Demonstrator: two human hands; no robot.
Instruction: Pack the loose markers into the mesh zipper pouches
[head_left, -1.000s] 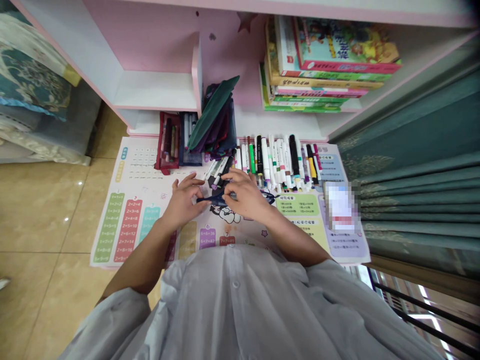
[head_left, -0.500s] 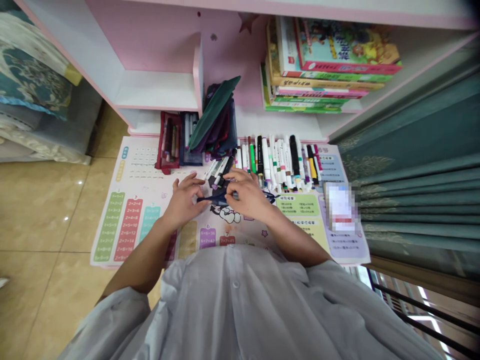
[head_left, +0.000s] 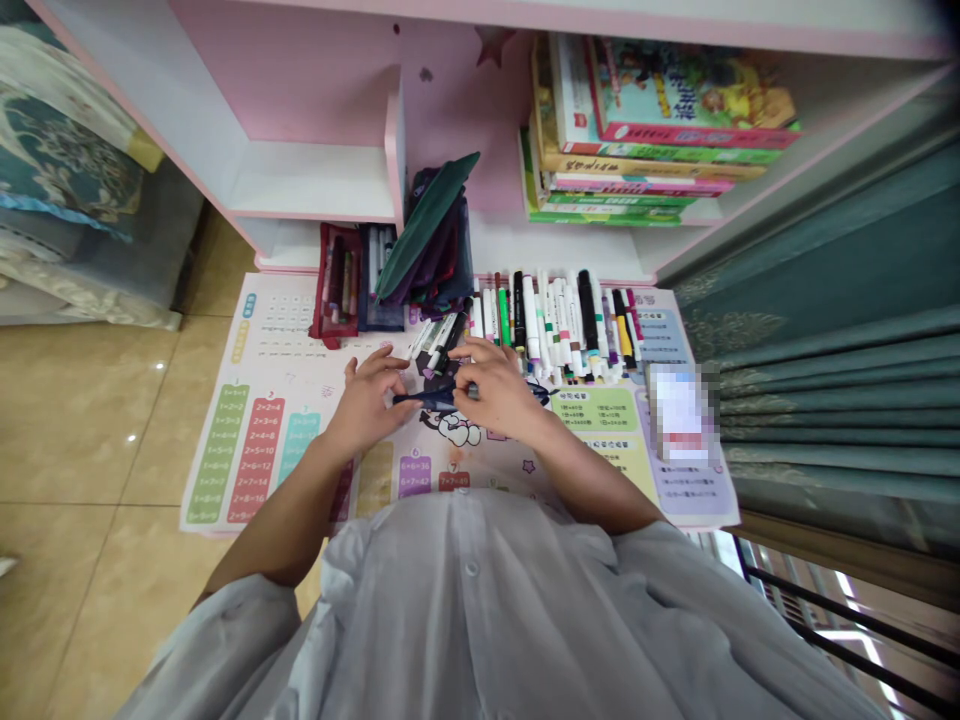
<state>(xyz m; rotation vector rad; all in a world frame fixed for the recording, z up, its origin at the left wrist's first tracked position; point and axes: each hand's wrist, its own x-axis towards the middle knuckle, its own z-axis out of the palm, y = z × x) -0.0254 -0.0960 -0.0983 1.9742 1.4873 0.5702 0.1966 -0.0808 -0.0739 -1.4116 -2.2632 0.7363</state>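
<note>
The right grip (head_left: 495,392) pinches a slim navy object (head_left: 427,398) between thumb and fingertips, and the object runs leftward to the left grip (head_left: 365,405), whose fingers curl loosely at its end; whether they clamp it, I cannot tell. Both grips sit above a printed times-table mat (head_left: 232,460). Just ahead of the right grip lies a row of felt-tip markers (head_left: 551,325); farther ahead of the left grip stand a red pencil case (head_left: 335,285) and a pile of fabric pouches (head_left: 427,240), with picture books (head_left: 645,130) on the shelf beyond
</note>
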